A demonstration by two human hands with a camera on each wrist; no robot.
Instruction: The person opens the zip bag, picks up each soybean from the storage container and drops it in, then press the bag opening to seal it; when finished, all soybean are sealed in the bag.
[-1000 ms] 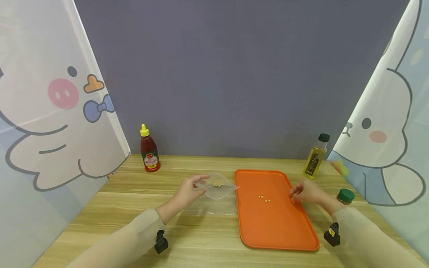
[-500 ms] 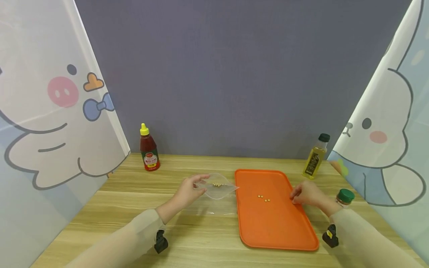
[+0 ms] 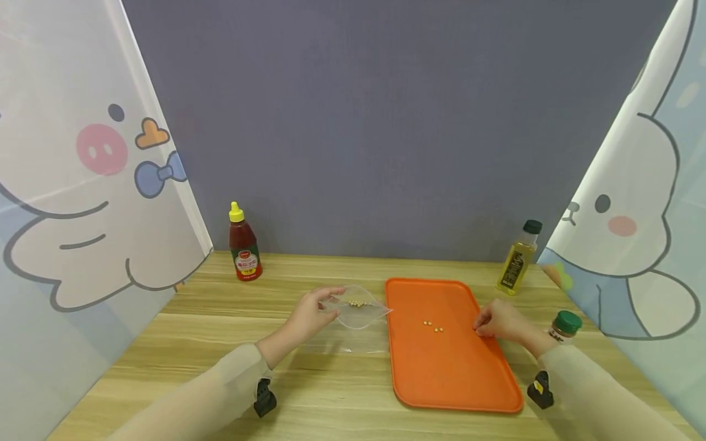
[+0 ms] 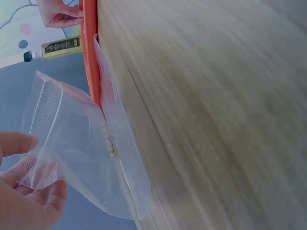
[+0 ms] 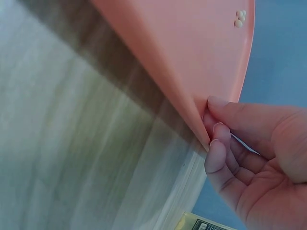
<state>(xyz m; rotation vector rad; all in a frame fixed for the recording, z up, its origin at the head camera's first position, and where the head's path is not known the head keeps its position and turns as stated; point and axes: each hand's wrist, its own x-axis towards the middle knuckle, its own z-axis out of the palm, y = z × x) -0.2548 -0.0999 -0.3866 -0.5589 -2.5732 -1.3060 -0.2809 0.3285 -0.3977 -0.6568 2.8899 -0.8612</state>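
In the head view my left hand (image 3: 314,314) holds a clear zip-lock bag (image 3: 361,318) by its left end, thumb apart from the fingers, so the mouth gapes upward. Several pale yellow beans (image 3: 356,304) lie inside it; the left wrist view shows the beans (image 4: 109,144) low in the bag (image 4: 76,124). My right hand (image 3: 499,320) is at the right rim of an orange tray (image 3: 441,380). Seen from the right wrist, the thumb and curled fingers (image 5: 216,155) pinch the tray's rim (image 5: 177,96). Several more beans (image 3: 436,330) lie in two small pairs on the tray.
A ketchup bottle (image 3: 245,254) with a yellow cap stands at the back left. At the back right is an oil bottle (image 3: 517,263). A green-capped jar (image 3: 565,324) stands beside the right forearm, partly hidden. A grey partition (image 3: 364,122) closes off the back.
My right fingers have closed in on the tray's rim, and the hand has moved slightly down and left. The left hand and bag have stayed nearly still.
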